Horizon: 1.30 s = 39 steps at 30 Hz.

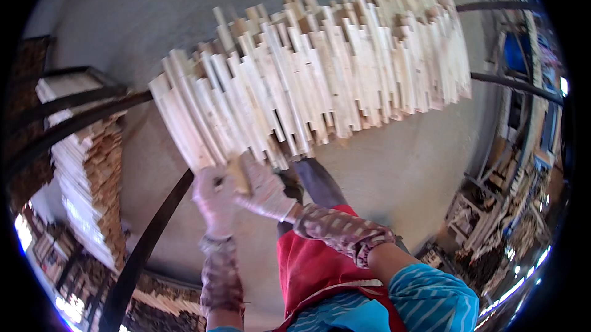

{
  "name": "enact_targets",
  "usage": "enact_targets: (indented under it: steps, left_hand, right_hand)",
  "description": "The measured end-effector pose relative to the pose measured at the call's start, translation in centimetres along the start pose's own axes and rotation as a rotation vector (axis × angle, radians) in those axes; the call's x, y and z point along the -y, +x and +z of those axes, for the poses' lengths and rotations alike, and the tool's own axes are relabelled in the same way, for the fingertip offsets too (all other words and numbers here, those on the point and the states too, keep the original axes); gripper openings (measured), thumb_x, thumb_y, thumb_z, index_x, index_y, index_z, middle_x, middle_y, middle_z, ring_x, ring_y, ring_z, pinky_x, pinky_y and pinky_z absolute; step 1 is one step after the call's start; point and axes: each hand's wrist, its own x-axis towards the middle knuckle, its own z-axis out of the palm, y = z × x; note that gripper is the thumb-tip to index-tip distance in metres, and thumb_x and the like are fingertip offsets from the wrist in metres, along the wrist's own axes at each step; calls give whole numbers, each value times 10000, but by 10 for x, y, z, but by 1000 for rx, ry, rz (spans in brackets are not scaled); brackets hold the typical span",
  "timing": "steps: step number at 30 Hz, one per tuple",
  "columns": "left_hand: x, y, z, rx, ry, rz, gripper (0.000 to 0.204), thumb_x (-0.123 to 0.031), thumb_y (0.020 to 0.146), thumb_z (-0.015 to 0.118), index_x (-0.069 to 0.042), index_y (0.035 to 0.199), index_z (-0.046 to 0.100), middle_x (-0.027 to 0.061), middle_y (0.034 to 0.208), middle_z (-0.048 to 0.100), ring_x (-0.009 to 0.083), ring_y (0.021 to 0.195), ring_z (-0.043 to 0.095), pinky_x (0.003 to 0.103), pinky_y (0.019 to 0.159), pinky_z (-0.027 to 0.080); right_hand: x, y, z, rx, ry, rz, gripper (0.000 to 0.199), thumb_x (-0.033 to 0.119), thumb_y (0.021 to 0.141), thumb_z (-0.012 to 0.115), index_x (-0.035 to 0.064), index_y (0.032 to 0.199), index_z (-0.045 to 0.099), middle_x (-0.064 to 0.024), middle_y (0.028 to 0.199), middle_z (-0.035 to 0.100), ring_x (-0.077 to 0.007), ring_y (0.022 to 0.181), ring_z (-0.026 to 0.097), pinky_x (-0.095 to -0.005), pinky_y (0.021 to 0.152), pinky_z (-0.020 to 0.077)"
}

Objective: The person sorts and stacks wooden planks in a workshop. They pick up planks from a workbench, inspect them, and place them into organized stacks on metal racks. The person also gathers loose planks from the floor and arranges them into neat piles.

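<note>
A wide row of pale wooden strips [332, 67] lies side by side in front of me, their ends uneven. At the row's near left corner, my left hand [213, 203] in a whitish glove meets the strip ends; its fingers are smeared and partly hidden. Close to its right, my gloved right hand [266, 192] is closed around the near end of a tan wooden strip [238, 175]. The far part of that strip cannot be told apart from the row. Both hands nearly touch.
Dark metal bars [151, 249] stand at the left, and more jut out right of the row. A tall stack of wooden strips [92, 178] is beyond the left bars. Scrap wood and racks [486, 209] line the right side. Grey floor [394, 160] shows around the row.
</note>
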Motion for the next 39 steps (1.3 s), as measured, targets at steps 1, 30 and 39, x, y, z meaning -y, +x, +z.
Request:
enact_targets:
  steps: [1, 30, 39]
  left_hand:
    - [13, 1, 14, 36, -3, 3, 182, 36, 772, 697, -39, 927, 638, 64, 941, 612, 203, 859, 601, 343, 761, 519]
    - [328, 69, 13, -149, -555, -726, 599, -513, 896, 715, -5, 1209, 665, 94, 1002, 707, 247, 1001, 655, 359, 901, 498]
    - [221, 89, -7, 288, 372, -463, 513, -402, 855, 704, 57, 1085, 701, 214, 1082, 710, 303, 998, 686, 406, 871, 521]
  right_hand:
    - [-7, 3, -1, -26, 7, 18, 929, 421, 852, 745, -34, 1530, 303, -296, 1447, 459, -422, 1294, 516, -470, 1057, 441]
    - [-96, 60, -27, -54, -605, 658, 333, 340, 962, 518, 35, 1082, 580, -231, 999, 712, -421, 925, 703, -505, 784, 569]
    - [-87, 82, -43, -17, -669, 284, 482, 417, 957, 565, 60, 1281, 564, -215, 1292, 610, -406, 1226, 569, -496, 1034, 452]
